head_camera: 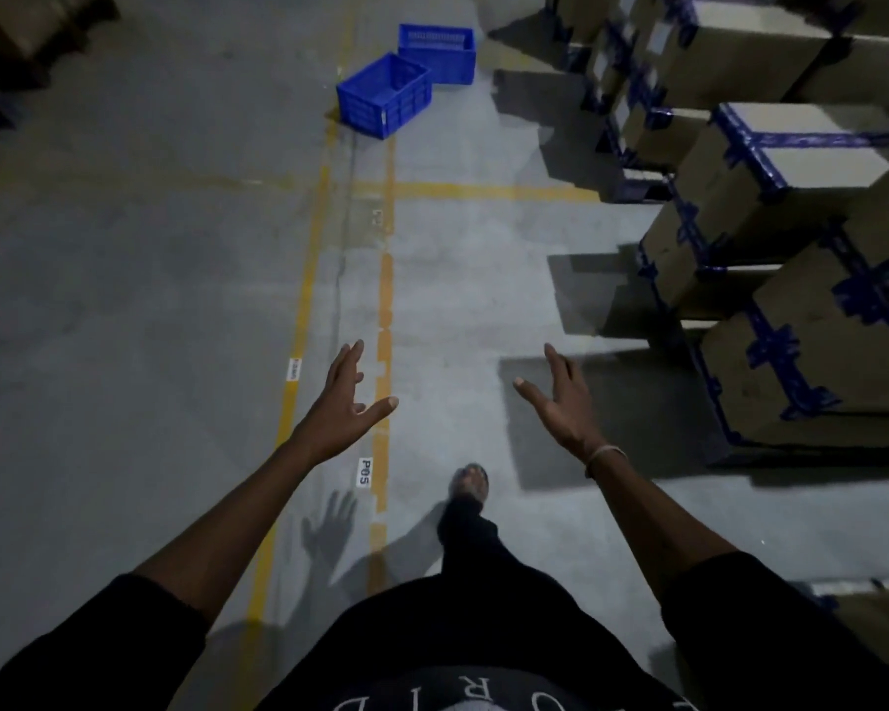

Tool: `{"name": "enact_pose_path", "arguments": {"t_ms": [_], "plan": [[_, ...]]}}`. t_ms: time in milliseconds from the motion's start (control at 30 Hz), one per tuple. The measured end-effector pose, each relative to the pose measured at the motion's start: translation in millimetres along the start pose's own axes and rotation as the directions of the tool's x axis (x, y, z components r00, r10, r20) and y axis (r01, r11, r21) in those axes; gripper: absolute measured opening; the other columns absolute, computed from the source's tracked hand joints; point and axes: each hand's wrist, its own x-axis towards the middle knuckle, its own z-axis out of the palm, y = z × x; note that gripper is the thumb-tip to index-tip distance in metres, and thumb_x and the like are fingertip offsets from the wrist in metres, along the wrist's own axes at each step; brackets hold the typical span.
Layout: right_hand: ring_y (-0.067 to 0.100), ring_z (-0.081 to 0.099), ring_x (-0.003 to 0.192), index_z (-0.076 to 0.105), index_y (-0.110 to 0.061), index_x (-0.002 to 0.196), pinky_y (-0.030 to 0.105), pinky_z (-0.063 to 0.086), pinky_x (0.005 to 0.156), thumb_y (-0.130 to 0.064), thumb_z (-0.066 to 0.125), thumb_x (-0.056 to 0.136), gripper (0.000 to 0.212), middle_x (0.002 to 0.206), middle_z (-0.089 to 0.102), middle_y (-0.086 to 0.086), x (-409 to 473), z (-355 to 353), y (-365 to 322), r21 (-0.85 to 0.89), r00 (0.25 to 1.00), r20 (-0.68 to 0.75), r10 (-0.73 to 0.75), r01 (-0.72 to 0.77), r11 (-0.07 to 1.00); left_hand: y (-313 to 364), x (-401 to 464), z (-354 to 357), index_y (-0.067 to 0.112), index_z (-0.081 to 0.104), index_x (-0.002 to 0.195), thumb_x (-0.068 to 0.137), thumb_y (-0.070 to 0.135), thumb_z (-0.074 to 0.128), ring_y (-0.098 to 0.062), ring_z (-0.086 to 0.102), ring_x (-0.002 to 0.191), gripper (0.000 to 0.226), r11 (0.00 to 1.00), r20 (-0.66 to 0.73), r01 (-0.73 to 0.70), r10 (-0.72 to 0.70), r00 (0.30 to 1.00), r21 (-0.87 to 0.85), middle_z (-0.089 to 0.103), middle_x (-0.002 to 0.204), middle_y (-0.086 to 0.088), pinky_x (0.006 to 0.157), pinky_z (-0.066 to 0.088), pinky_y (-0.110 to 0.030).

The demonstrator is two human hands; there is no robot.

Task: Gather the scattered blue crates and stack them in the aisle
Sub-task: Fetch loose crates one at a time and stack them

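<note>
Ahead, both hands reach forward with nothing in them: the left hand (347, 397) and right hand (560, 397) have fingers spread. Two blue crates (383, 94) (440, 53) sit touching on the floor (150, 248), well beyond, near taped cardboard boxes (812, 361).

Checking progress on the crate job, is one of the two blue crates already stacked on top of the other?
No, the nearer blue crate and the farther blue crate both sit on the floor side by side.
</note>
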Motion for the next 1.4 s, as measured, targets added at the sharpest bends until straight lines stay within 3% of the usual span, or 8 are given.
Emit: {"name": "enact_pose_path", "arguments": {"t_ms": [467,633,833,1067,1200,1400], "plan": [[0.024,0.025,0.145,0.022,-0.03,0.156,0.042,0.027,0.117,-0.071,0.056,0.085,0.088,0.158,0.022,-0.004,375.2,-15.6,-76.8,-0.011,0.998,0.054,-0.026,0.027,1.0,36.6,324.6,-103.4,0.036,0.004,0.161,0.089,0.044,0.072,-0.012,0.028,0.147,0.099,0.999,-0.095,0.048,-0.048,0.994,0.002,-0.008,0.167,0.017,0.107,0.05,-0.046],[0.022,0.027,0.144,0.021,-0.032,0.156,0.042,0.028,0.117,-0.073,0.055,0.084,0.09,0.156,0.022,-0.009,481.7,-26.0,-107.8,-0.021,0.995,0.086,-0.045,0.047,0.999,45.3,421.8,-123.5,0.034,0.004,0.162,0.092,0.04,0.071,-0.013,0.029,0.147,0.097,0.997,-0.159,0.054,-0.063,0.985,-0.061,-0.008,0.168,0.014,0.104,0.051,-0.04],[0.02,0.029,0.143,0.022,-0.03,0.156,0.042,0.03,0.116,-0.074,0.055,0.083,0.092,0.154,0.024,-0.008,620.8,-25.2,-128.8,-0.024,0.996,0.083,-0.038,0.04,0.999,32.7,558.1,-156.7,0.031,0.003,0.162,0.094,0.037,0.068,-0.016,0.027,0.149,0.094,0.995,-0.134,0.078,-0.087,0.987,-0.066,-0.008,0.168,0.011,0.098,0.051,-0.03],[0.02,0.031,0.142,0.025,-0.025,0.156,0.039,0.03,0.116,-0.069,0.059,0.084,0.09,0.152,0.028,-0.004,799.5,-15.7,-170.2,-0.046,0.999,0.053,0.007,-0.005,0.999,19.7,751.3,-229.6,0.029,0.005,0.162,0.094,0.035,0.069,-0.019,0.028,0.15,0.094,0.988,-0.123,0.102,-0.116,0.986,-0.112,-0.006,0.169,0.007,0.097,0.051,-0.032],[0.02,0.029,0.144,0.026,-0.024,0.155,0.038,0.028,0.118,-0.068,0.06,0.084,0.09,0.153,0.027,-0.003,895.5,-13.3,-206.9,-0.051,0.999,0.032,-0.005,0.006,0.999,27.2,856.0,-274.2,0.027,0.006,0.161,0.093,0.03,0.071,-0.022,0.03,0.149,0.094,0.998,-0.116,0.032,-0.038,0.993,-0.051,-0.005,0.169,0.003,0.097,0.052,-0.032],[0.017,0.031,0.143,0.028,-0.023,0.155,0.038,0.03,0.117,-0.064,0.062,0.085,0.088,0.152,0.027,-0.006,1017.0,-8.1,-242.4,0.006,1.0,-0.001,0.0,0.0,1.0,44.8,986.4,-322.7,0.03,0.007,0.161,0.092,0.031,0.072,-0.022,0.031,0.148,0.095,0.999,-0.065,0.033,-0.035,0.997,-0.038,-0.003,0.169,0.005,0.099,0.052,-0.038]]}}
